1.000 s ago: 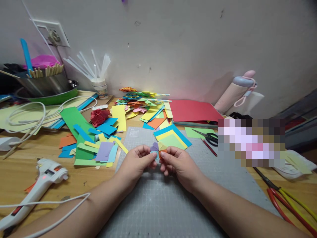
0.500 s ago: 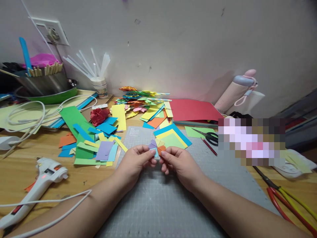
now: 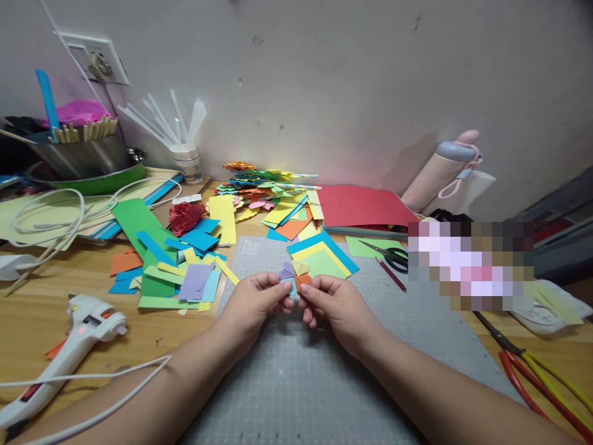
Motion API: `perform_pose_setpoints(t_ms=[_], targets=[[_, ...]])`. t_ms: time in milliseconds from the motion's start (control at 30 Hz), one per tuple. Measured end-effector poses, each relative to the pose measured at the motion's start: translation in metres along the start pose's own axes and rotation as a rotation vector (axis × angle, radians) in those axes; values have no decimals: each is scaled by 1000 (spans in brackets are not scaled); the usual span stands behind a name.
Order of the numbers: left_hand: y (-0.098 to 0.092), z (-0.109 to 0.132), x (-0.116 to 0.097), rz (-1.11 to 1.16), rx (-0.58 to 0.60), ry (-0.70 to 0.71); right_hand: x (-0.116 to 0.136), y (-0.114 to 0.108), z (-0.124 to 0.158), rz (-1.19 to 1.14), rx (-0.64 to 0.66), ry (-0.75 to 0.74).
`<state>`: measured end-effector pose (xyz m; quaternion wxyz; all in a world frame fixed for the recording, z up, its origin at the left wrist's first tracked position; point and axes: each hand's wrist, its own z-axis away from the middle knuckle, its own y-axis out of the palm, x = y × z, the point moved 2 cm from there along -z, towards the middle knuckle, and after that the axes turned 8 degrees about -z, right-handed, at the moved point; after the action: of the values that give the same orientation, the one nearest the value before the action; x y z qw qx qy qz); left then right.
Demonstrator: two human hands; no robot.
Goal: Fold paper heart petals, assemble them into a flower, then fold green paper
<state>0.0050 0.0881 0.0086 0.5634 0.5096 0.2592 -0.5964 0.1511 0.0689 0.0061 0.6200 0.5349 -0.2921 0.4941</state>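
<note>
Both hands hold a small folded paper flower (image 3: pixel 294 275) with purple, yellow, orange and light blue petals, just above the grey cutting mat (image 3: pixel 296 377). My left hand (image 3: pixel 252 306) pinches its left side with thumb and fingers closed. My right hand (image 3: pixel 336 309) pinches its right side the same way. Behind the flower lies a stack of square sheets (image 3: pixel 323 258) in blue, yellow and green.
A white glue gun (image 3: pixel 69 346) with its cord lies at the left on the wooden table (image 3: pixel 41 309). Paper scraps (image 3: pixel 171 259) spread left of the mat. Black scissors (image 3: pixel 391 256), a red pencil (image 3: pixel 390 274), red paper (image 3: pixel 361 207) and red-yellow pliers (image 3: pixel 532 371) lie at the right.
The paper flower has been turned a little in my fingers, so its petals show more fanned out. My hands stay in the same place.
</note>
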Motion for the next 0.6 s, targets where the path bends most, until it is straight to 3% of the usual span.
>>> perform_pose_setpoints(t_ms=[600], targets=[[0, 3, -1, -19, 5, 34, 5, 0, 1, -32, 47, -3]])
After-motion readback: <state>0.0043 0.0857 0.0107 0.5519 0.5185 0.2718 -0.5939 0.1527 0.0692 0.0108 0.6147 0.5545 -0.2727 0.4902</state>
